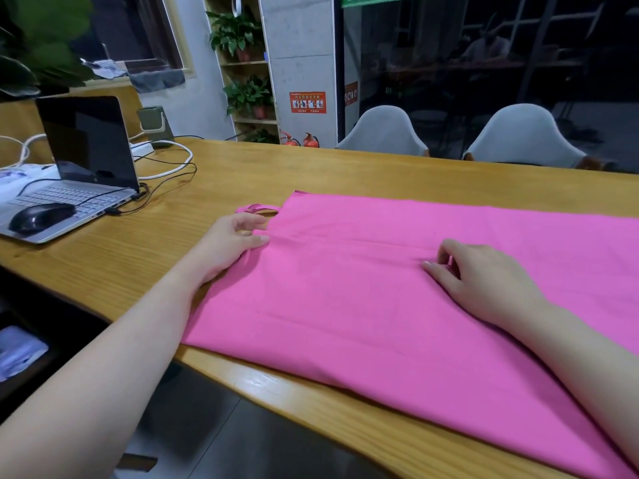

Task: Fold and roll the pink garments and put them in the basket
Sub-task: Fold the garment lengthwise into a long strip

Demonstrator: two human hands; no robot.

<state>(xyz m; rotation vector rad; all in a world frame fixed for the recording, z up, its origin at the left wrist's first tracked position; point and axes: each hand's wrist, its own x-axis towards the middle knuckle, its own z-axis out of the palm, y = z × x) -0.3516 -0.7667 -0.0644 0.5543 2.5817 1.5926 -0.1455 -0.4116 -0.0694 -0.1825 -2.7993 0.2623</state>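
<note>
Left hand [232, 244]: at the garment's left edge, fingers curled, fingertips and thumb pinching the cloth beside a small loop or strap [256, 209] that pokes out there. Right hand [484, 278]: lying on the middle of the cloth, fingers bent under, thumb stretched toward the left; it seems to nip a shallow ridge of fabric, though the grip itself is partly hidden by the knuckles. Pink garment [363, 305]: one piece, spread flat and smooth across the wooden bench [276, 167], its near edge hanging slightly over the bench's front lip, its right end running out of view. Open laptop [79, 167]: at the far left of the bench, screen dark. Black mouse [41, 217]: resting on the laptop's near corner. White and black cables [166, 167]: looped on the bench behind the laptop. Two pale chairs [383, 133]: drawn up along the far side of the bench. Potted plants [238, 36]: on a shelf against the back wall.
</note>
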